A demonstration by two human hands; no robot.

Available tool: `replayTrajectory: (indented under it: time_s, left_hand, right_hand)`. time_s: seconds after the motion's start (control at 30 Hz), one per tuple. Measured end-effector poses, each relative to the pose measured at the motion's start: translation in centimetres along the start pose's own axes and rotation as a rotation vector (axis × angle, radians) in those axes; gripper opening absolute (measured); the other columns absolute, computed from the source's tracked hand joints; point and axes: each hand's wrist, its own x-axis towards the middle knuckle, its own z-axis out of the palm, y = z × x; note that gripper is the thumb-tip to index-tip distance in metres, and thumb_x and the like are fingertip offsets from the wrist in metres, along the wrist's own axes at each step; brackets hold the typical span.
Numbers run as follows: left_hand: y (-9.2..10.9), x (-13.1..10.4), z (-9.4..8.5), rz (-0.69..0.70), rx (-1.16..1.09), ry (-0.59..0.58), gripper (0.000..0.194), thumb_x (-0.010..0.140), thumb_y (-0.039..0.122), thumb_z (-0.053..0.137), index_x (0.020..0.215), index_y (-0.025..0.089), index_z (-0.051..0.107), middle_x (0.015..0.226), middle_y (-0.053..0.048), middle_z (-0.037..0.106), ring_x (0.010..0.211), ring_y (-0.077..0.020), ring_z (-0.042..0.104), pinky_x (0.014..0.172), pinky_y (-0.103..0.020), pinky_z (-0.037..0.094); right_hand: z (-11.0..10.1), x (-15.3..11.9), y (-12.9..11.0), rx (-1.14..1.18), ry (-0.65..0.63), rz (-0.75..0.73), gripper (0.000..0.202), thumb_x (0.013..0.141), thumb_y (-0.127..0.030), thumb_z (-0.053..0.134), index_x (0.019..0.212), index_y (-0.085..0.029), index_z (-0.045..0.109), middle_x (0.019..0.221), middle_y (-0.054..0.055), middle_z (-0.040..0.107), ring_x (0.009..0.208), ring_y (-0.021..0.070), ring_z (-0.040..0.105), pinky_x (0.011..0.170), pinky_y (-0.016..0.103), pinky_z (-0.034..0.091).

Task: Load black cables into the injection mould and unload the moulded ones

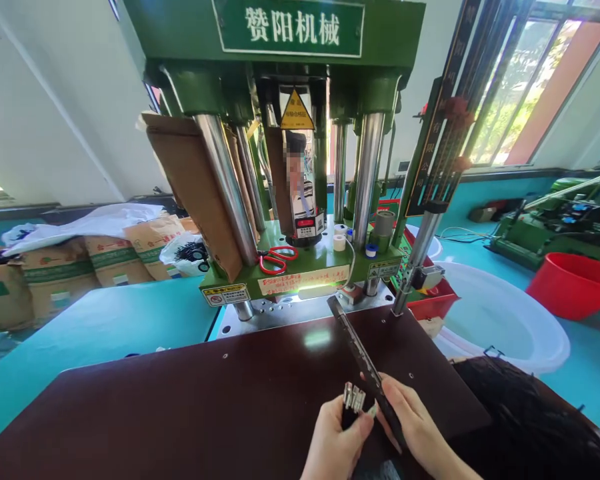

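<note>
My left hand [337,437] is closed around a small bundle of metal-ended pieces [354,398] low in the view, right of centre. Beside it, my right hand [413,420] grips a long dark bar [363,360] near its lower end. The bar slants up and to the left, its far tip over the front edge of the brown tabletop [180,400] near the press. The two hands are close together above the table. What the fingers of my left hand cover of the bundle is hidden.
A green press [300,267] stands behind the table, with red-handled scissors [277,260] on its base. Dark strips [535,413] are piled at the right. Beyond are a white tub [505,320], a red bucket [575,287] and sacks [115,260] at the left.
</note>
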Motion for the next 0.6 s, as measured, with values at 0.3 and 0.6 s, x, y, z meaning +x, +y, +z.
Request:
replayTrajectory:
  time_s: [0.3,0.6]
  left_hand:
    - [1.2,0.0,0.4,-0.078,0.085,0.0,0.047,0.057,0.06,0.066,0.06,0.018,0.046,0.036,0.01,0.033,0.032,-0.0031,0.02,0.033,-0.021,0.012]
    - [-0.2,0.5,-0.1,-0.042,0.1,0.072,0.045,0.062,0.059,0.063,0.062,0.017,0.047,0.041,0.006,0.041,0.034,-0.0054,0.032,0.034,-0.02,0.023]
  right_hand:
    - [-0.2,-0.1,0.7,-0.006,-0.021,-0.037,0.051,0.086,-0.054,0.037,0.109,-0.012,0.054,0.05,-0.005,0.044,0.037,0.0061,0.034,0.034,0.018,0.027]
    - [0.2,-0.3,0.2,-0.192,-0.067,-0.101,0.052,0.089,-0.051,0.032,0.117,-0.011,0.05,0.048,-0.006,0.043,0.036,0.0063,0.037,0.035,0.018,0.03]
